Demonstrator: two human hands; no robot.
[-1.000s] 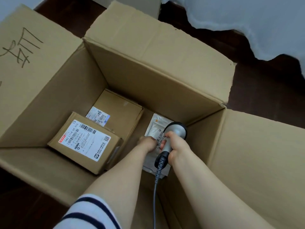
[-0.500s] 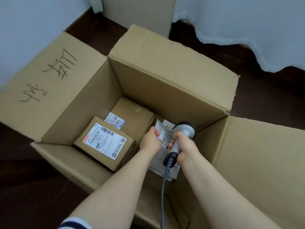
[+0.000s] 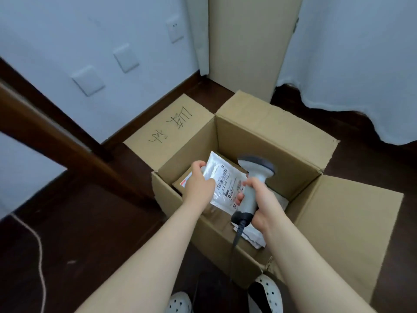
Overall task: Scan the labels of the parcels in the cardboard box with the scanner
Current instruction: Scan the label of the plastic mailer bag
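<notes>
- Cardboard box (image 3: 259, 132) is sitting open on the dark floor, flaps spread; everything below is placed against it.
- Parcels showing: one white bag parcel (image 3: 222, 177) being lifted above the box's left half, one brown carton (image 3: 180, 185) lying beneath it, more white wrapping (image 3: 257, 239) by the near wall; total unclear.
- Scanner (image 3: 253, 184), one, is standing upright over the box's middle, just right of the bag, its head seeming to face away.
- Left hand (image 3: 199, 184) is pinching the bag's left edge; its label's (image 3: 228, 187) long axis is running diagonally toward the scanner.
- Right hand (image 3: 262, 199) is wrapping the scanner's handle, nearer the label.
</notes>
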